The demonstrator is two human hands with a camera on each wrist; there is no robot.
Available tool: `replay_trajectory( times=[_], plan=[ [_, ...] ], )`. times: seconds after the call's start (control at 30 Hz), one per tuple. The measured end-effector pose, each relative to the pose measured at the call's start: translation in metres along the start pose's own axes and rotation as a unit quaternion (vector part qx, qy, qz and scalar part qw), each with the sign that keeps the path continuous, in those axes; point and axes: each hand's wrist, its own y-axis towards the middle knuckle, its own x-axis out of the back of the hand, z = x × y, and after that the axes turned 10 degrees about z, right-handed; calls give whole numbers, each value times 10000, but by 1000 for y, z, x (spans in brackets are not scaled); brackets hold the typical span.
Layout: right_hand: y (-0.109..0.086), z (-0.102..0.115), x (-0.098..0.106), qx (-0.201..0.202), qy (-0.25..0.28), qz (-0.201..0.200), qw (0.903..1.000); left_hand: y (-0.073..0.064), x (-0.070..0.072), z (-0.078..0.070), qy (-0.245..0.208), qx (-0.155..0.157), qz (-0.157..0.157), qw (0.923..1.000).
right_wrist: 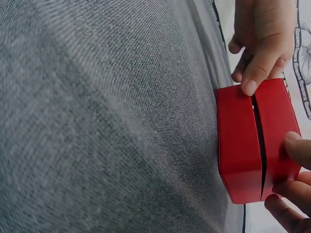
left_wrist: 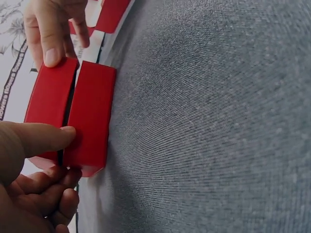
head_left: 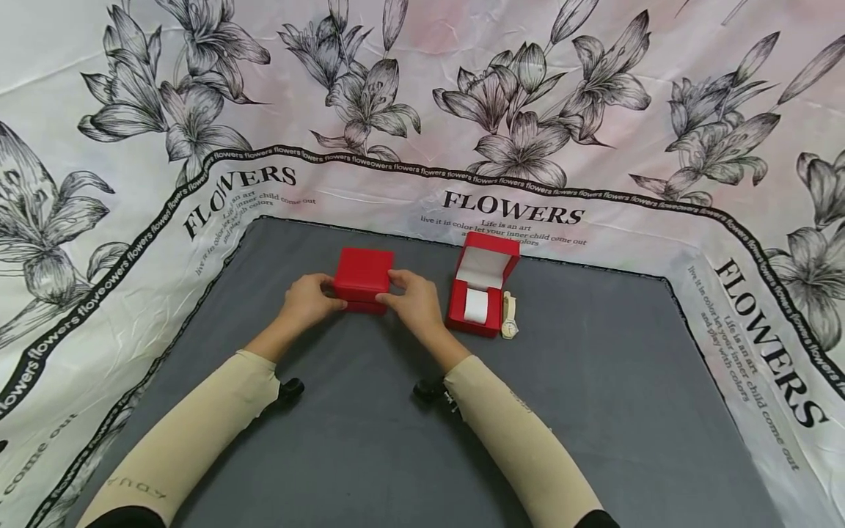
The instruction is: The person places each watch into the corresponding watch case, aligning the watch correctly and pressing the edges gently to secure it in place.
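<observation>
Grey cloth [head_left: 370, 455] is lying beneath a smooth, square-topped red box [head_left: 363, 271]; half-curled left hand [head_left: 306, 299] and right hand [head_left: 419, 302] are pinching its sides, probably suiting light, stiff walls.

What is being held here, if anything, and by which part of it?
The nearly closed red box, by its two opposite sides: the left hand has its thumb at the seam, the right hand has its thumb on the lid.
</observation>
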Motion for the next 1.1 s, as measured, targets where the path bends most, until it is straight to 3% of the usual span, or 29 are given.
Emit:
replay_trajectory(
  times=[0.57, 1.1],
  plan=[
    [-4, 0, 5, -39, -127, 297, 9995, -1, -4, 6, -43, -149, -30, 9999],
    [-16, -9, 20, 397, 30, 662, 9970, -15, 4, 4, -551, -144, 142, 9983]
  ],
)
